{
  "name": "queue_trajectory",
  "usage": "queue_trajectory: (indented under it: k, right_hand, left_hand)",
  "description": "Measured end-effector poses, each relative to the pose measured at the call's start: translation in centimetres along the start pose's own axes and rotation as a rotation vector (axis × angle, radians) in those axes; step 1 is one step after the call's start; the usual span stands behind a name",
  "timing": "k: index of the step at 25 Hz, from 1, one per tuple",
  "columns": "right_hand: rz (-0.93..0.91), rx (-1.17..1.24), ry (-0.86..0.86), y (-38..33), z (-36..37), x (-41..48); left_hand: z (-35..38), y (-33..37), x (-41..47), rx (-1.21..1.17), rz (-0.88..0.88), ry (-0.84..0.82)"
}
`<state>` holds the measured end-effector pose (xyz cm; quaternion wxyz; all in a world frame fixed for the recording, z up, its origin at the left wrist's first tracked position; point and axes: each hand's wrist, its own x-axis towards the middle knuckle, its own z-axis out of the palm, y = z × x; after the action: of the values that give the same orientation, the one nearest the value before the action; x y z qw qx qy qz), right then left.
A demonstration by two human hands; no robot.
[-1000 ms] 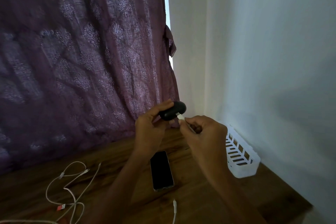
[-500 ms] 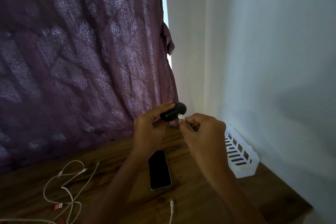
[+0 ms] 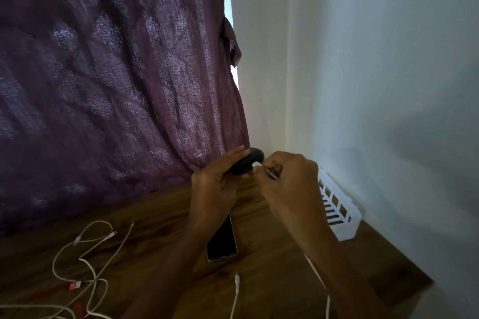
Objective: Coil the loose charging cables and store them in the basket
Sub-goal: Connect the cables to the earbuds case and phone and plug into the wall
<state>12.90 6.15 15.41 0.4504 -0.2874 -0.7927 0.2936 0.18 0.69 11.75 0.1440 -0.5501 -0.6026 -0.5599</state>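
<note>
Hands: both are raised over the table (image 3: 155, 217) and meet at mid-frame. The left hand (image 3: 215, 186) wraps its fingers round a black oval case (image 3: 250, 159). The right hand (image 3: 287, 181) pinches a small white plug (image 3: 258, 168) at fingertip.
Key relation: the plug touches the case's right end. The case's long axis tilts up toward the right, so I judge that any pull must run rightward along that axis.
Cable in hand: a white cable (image 3: 317, 277) drops from the right hand under the forearm toward the bottom edge.
Basket: the white slotted basket (image 3: 344, 223) stands on the table against the wall (image 3: 388, 85), just beyond the right hand, which is the nearer hand.
Other cables: a tangle of white cables (image 3: 85, 264) lies well apart on the left. A second cable end (image 3: 236, 281) lies near the phone (image 3: 224, 246).
Hidden: fingers cover the joint, so I cannot tell whether the plug is seated or free. The basket's inside is out of view. Several cables are cut off at the frame edge.
</note>
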Motion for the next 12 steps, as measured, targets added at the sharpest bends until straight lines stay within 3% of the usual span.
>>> queue_trajectory:
  k: [5,8,12]
  right_hand:
    - [0.086,0.062,0.038,2.5,1.8,-0.7]
    - [0.204,0.186,0.036,4.2,3.4,-0.8]
    - [0.262,0.107,0.0,6.7,5.6,-0.9]
  left_hand:
    - [0.7,-0.9,0.1,0.014,0.017,-0.059]
    - [1.2,-1.9,0.0,-0.106,-0.135,-0.125]
    - [2.8,-4.9,-1.3,-0.285,-0.399,-0.203]
